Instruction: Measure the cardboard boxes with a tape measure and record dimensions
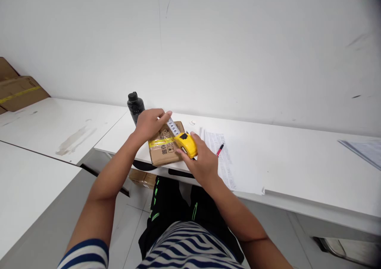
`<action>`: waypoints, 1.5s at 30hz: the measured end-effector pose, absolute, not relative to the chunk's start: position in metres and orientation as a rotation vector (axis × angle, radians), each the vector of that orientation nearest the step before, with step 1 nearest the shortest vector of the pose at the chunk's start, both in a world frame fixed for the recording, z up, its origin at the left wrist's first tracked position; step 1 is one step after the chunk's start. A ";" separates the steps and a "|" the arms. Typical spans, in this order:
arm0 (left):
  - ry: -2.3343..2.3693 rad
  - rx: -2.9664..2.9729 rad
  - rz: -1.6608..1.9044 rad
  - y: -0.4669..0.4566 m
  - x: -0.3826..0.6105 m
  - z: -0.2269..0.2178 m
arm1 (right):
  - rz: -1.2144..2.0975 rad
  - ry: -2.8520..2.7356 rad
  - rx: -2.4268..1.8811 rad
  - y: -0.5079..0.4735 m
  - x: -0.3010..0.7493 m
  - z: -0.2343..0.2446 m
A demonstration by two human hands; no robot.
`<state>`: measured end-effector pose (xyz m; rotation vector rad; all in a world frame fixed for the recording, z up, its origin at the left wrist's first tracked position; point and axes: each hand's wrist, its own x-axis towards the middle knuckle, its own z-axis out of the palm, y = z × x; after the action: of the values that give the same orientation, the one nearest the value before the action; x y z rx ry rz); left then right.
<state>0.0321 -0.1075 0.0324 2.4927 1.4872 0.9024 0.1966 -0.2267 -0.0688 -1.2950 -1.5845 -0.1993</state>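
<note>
A yellow tape measure (pixel 187 142) is gripped in my right hand (pixel 204 163), above the right side of a small cardboard box (pixel 165 155). Its white blade (pixel 173 126), with printed numbers, is pulled out a short way over the box top toward the far left. At the blade's end, my left hand (pixel 151 122) is closed, thumb and finger pinching the tip. Yellow tape and dark printing mark the box, which lies on the white table (pixel 282 161). Part of its top is hidden by my hands and the tape measure.
A black bottle (pixel 135 107) stands just behind my left hand. Right of the box lie printed sheets (pixel 228 169) and a red pen (pixel 220 149). More papers (pixel 364 151) rest at the far right. Larger cardboard boxes (pixel 22 92) sit at the far left, against the wall.
</note>
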 end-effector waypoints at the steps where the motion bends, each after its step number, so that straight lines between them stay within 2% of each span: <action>1: 1.458 2.526 0.926 -0.116 0.036 0.034 | -0.185 -1.557 -1.274 -0.222 0.199 -0.071; 5: 1.392 2.584 0.878 -0.140 0.052 0.030 | -0.151 -1.527 -1.212 -0.201 0.204 -0.082; 10: 1.339 2.478 0.818 -0.159 0.044 0.024 | -0.259 -1.565 -1.055 -0.194 0.206 -0.094; 15: 0.936 2.731 0.671 -0.156 0.030 0.015 | -0.279 -1.529 -0.817 -0.198 0.212 -0.097; 17: 0.927 2.719 0.577 -0.147 0.022 0.004 | -0.250 -1.456 -0.794 -0.196 0.215 -0.094; 22: 1.372 2.541 0.716 -0.136 -0.038 -0.043 | -0.113 -1.266 -1.039 -0.185 0.225 -0.082; 27: 1.575 2.092 1.079 -0.151 -0.095 -0.126 | 0.518 -1.364 -1.018 -0.156 0.212 -0.068; 29: 1.608 1.883 1.033 -0.157 -0.095 -0.157 | 0.664 -1.476 -0.963 -0.136 0.196 -0.061; 31: 1.535 1.779 1.133 -0.161 -0.086 -0.172 | 0.709 -1.669 -0.926 -0.116 0.178 -0.051; 36: 1.200 1.563 1.663 -0.159 -0.059 -0.144 | 0.580 -2.163 -0.873 -0.083 0.137 -0.024; 40: 1.229 1.304 1.571 -0.153 -0.047 -0.111 | 0.436 -2.370 -0.857 -0.078 0.117 -0.015; 45: 1.289 1.213 1.611 -0.157 -0.037 -0.106 | 0.398 -2.481 -0.857 -0.083 0.115 -0.011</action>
<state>-0.0375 -0.1569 -0.1057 1.2128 1.2888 1.6107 0.1145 -0.0830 -0.0111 -0.8571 -2.4811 0.3980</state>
